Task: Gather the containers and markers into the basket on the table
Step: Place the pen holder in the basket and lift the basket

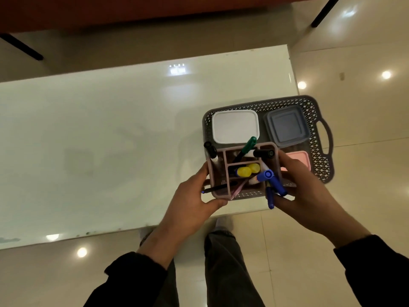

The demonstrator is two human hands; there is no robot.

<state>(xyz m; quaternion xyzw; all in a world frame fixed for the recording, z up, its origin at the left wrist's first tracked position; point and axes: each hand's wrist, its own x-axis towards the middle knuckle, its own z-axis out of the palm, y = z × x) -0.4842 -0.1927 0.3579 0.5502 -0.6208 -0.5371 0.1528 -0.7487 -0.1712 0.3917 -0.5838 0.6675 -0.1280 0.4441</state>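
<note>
Both hands grip a pink holder [223,191] full of markers [273,185], left hand [194,200] on its left wall, right hand [303,189] on its right. It sits over the near left of the grey basket [318,171], which already holds white [235,126], blue [286,126] and pink [297,159] containers at the table's [88,151] right end.

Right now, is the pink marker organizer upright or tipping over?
Upright. The pink marker organizer shows its open top to the camera, markers standing in its compartments, with the left hand and right hand gripping its sides.
</note>
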